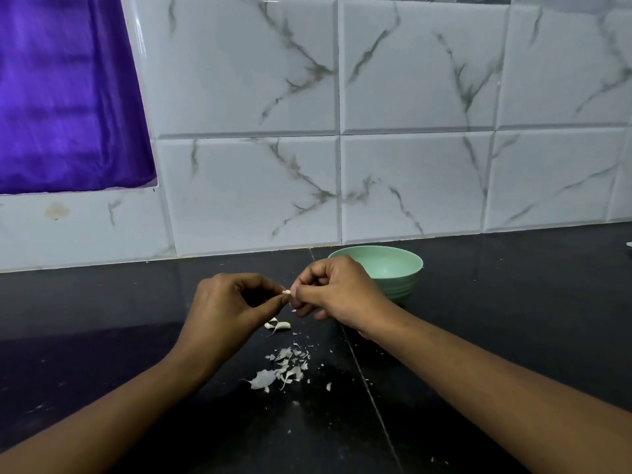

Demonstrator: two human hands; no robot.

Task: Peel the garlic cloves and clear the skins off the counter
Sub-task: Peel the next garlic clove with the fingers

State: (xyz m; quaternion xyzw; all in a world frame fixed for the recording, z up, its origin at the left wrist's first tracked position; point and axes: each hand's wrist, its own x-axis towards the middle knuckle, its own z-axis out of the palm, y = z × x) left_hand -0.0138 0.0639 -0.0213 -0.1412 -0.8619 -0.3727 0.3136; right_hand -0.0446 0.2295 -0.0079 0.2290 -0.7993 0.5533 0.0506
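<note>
Head view:

- A small garlic clove (286, 292) is pinched between the two hands and held above the counter (478, 302). It is raised, probably so that loosened skin drops clear of it.
- The left hand (225, 302) is curled, with its thumb and forefinger closed on the near end of the clove. This reads as the steadying grip.
- The right hand (338, 295) is also curled, and its fingertips (301, 295) are nipped against the other end of the clove. This is judged to be the picking grip, set to strip skin away. Whether any skin is caught between them is too small to be told.
- Just below the left fingers, two pale loose cloves (278, 325) lie touching each other on the counter. They seem to be kept within easy reach. Whether they are peeled cannot be told.
- Nearer the body than the fingers, the garlic skins (284, 367) are scattered in a loose heap with stray flakes around it. They have presumably been let fall under the working spot, and the clearing step has not been begun.
- Just beyond the right fingers, a green bowl (408, 280) stands upright against the tiled wall (410, 183), partly hidden by the knuckles. It is probably placed there to receive the cloves. Nothing is seen in the part of its inside that shows.
</note>
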